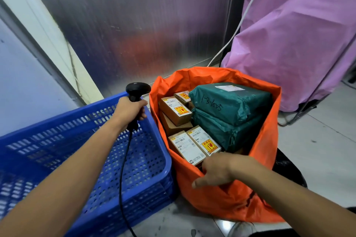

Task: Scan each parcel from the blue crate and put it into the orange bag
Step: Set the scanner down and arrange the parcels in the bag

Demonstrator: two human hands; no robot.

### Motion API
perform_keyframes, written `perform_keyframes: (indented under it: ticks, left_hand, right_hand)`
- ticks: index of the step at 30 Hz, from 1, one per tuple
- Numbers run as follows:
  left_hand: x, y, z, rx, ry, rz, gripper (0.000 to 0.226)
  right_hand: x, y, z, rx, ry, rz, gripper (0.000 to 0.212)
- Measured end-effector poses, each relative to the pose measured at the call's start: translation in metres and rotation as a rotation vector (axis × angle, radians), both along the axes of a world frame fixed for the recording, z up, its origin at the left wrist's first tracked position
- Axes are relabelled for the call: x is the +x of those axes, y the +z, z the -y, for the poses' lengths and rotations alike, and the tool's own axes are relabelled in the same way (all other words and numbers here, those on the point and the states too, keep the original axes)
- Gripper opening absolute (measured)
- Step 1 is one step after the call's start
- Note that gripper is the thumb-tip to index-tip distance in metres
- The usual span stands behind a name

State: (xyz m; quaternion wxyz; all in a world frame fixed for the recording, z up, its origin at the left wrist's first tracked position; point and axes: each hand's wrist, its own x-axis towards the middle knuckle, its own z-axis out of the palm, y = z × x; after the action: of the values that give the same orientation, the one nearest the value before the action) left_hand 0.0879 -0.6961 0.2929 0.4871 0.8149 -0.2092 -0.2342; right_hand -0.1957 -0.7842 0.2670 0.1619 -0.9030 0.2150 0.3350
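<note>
My left hand [130,109] is closed around the handle of a black barcode scanner [137,90], held upright over the far right corner of the blue crate [146,188]; its cable hangs down into the crate. I see no parcels inside the crate. The orange bag [221,200] stands open to the right, holding several small cardboard boxes [176,110] with labels and two green wrapped parcels [229,102]. My right hand [213,171] rests on the bag's near rim, fingers curled over the edge beside a labelled box [187,148].
A corrugated metal wall [144,25] stands behind the crate and bag. A purple cover [298,40] on a metal frame hangs at the right, with a white cable running down beside it. Grey tiled floor [317,150] lies to the right of the bag.
</note>
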Motion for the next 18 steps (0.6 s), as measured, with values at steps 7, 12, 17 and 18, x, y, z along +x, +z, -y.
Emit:
perform_keyframes:
  ticks: [7,12,17,18]
  left_hand:
    - [-0.011,0.035,-0.038,-0.053,-0.062,-0.114,0.012]
    - [-0.022,0.059,-0.061,-0.050,-0.100,-0.095,0.012]
    - [-0.031,0.082,-0.088,-0.089,-0.167,-0.123,0.020]
    - [-0.033,0.086,-0.093,-0.080,-0.177,-0.111,0.024]
  right_hand:
    - [0.020,0.024,-0.003,-0.145,-0.095,0.462,0.070]
    - [0.039,0.038,-0.006,-0.184,-0.145,0.612,0.056]
    - [0.065,0.057,-0.019,-0.148,-0.171,0.816,0.048]
    - [0.070,0.061,-0.024,-0.123,-0.163,0.861,0.047]
